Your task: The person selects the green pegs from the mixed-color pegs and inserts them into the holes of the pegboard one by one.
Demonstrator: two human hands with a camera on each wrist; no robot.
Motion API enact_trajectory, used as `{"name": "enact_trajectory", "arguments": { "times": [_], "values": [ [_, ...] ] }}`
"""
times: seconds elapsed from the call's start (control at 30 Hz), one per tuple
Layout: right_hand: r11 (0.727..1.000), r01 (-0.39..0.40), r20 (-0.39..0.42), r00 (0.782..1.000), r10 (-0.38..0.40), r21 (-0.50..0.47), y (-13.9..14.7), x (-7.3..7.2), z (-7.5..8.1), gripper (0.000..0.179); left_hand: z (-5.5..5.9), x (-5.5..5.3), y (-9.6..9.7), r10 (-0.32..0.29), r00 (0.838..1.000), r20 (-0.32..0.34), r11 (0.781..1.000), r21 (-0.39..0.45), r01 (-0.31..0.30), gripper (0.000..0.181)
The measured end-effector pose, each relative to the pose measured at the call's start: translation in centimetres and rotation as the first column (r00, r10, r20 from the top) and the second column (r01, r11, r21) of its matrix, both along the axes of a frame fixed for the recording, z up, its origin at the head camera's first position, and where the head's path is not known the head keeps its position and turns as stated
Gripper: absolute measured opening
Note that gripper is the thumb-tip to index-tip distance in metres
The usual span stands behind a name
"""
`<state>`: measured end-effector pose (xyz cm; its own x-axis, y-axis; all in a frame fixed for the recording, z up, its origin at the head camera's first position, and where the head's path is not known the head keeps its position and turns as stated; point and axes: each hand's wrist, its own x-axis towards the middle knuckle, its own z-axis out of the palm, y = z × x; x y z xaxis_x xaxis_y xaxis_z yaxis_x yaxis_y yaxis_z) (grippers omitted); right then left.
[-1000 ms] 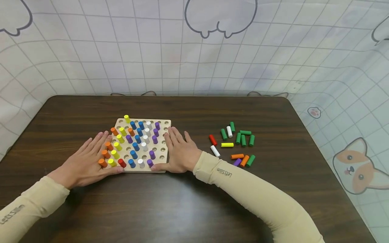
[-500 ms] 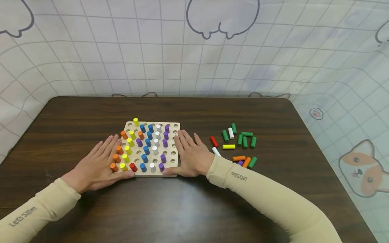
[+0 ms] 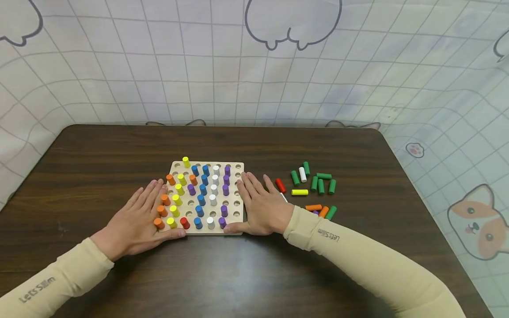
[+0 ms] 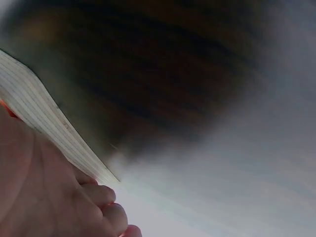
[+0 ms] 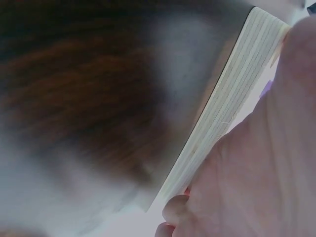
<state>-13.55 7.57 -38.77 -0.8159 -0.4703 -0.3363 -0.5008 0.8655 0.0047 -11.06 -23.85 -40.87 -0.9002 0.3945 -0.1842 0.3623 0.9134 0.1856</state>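
A square wooden pegboard [image 3: 230, 207] lies on the dark table, pegs standing in many of its holes. Orange and yellow pegs [image 3: 176, 200] line its left side, blue ones [image 3: 201, 200] run down the middle, and white and purple pegs [image 3: 226, 190] stand further right. My left hand [image 3: 135, 225] lies along the board's left side with straight fingers, its thumb at the front edge. My right hand [image 3: 264, 212] touches the right side the same way. In the left wrist view the palm meets the layered board edge [image 4: 54, 118]; the right wrist view shows the opposite edge [image 5: 222, 113].
Loose pegs lie right of the right hand: several green ones [image 3: 320, 187], a red one [image 3: 280, 185], a yellow one [image 3: 300, 192], orange ones [image 3: 313, 207] and a white one [image 3: 302, 174]. The right forearm partly covers some. A patterned cloth [image 3: 222, 62] hangs behind the table.
Both hands and the pegboard between them have moved right and slightly toward me. The right hand and sleeve now cover more of a loose white peg and a purple one.
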Motion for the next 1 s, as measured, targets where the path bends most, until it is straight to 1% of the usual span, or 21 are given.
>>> {"name": "enact_trajectory", "arguments": {
  "times": [0.13,0.33,0.5,0.63,0.77,0.9,1.0],
  "values": [
    [1.0,0.0,0.005,1.0,0.0,-0.01,0.7,0.2,-0.2,0.119,0.0,0.4,0.7,0.006,1.0,0.005,1.0,0.001,-0.006,0.123],
    [1.0,-0.004,0.009,1.0,0.004,-0.027,2.2,0.8,-0.4,0.12,0.0,1.2,1.9,-0.015,1.0,0.021,1.0,0.01,0.014,0.122],
    [0.999,-0.013,0.007,1.0,0.014,-0.045,3.1,1.4,-0.4,0.12,0.0,1.8,2.6,-0.026,1.0,-0.008,1.0,0.003,0.026,0.122],
    [0.998,-0.021,0.017,1.0,0.022,-0.062,3.3,1.6,-0.5,0.119,0.1,2.3,2.7,-0.027,0.999,-0.04,1.0,0.001,0.027,0.121],
    [0.996,-0.025,0.042,0.999,0.029,-0.086,3.7,1.4,-0.2,0.119,0.1,2.3,2.8,-0.026,0.998,-0.054,1.0,-0.003,0.026,0.121],
    [0.993,-0.021,0.076,0.997,0.031,-0.119,4.6,1.2,0.5,0.12,0.1,2.3,3.0,-0.034,0.998,-0.06,0.999,-0.009,0.034,0.121],
    [0.983,-0.03,0.076,0.996,0.045,-0.182,5.5,0.9,1.2,0.112,0.0,2.3,3.0,-0.042,0.996,-0.075,0.999,-0.017,0.04,0.12]
  ]
}}
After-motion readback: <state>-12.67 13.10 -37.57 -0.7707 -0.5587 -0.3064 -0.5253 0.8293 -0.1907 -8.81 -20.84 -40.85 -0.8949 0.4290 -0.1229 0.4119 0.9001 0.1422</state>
